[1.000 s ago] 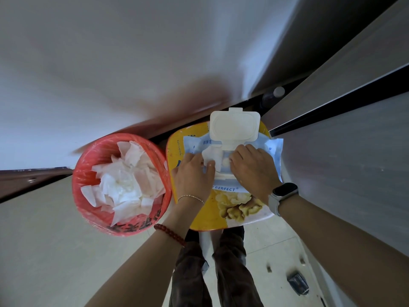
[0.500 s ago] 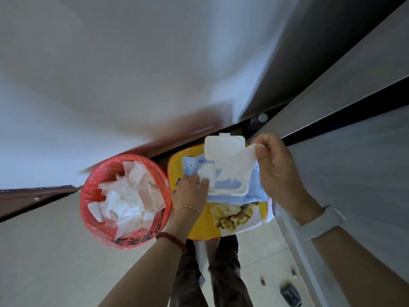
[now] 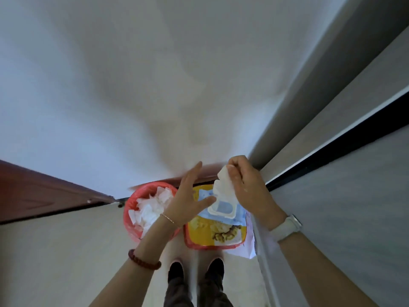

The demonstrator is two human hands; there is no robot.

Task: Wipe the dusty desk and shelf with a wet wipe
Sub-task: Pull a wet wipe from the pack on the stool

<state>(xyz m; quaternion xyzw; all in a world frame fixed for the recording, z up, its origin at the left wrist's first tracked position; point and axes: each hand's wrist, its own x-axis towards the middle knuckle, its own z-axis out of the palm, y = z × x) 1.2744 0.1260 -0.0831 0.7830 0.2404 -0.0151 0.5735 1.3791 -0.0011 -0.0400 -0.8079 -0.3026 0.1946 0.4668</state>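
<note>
At 6 o'clock, nearest the camera, the person's two shoes (image 3: 194,270) stand on the pale floor (image 3: 55,262). Both forearms rise from the lower edge; the left wrist wears a red bead bracelet (image 3: 143,261), the right a pale watch (image 3: 287,227). Just beyond the feet, a yellow tray (image 3: 221,235) with a red rim carries the blue wipe pack (image 3: 240,216), its white flip lid (image 3: 221,208) standing open. Beside it at 9 o'clock, a red bin (image 3: 130,209) holds crumpled white tissues (image 3: 150,207). The left hand (image 3: 188,200) hovers over the gap between bin and pack, fingers spread and gripping nothing, the thumb reaching toward the lid. At 1 o'clock from the pack, the right hand (image 3: 247,187) pinches the wet wipe (image 3: 223,185) between closed fingers; the sheet hangs down to the pack's opening. Farther off, a white wall (image 3: 155,74) fills the view, with a brown door (image 3: 44,196) at 9 o'clock and grey panels (image 3: 354,173) at 3 o'clock.
</note>
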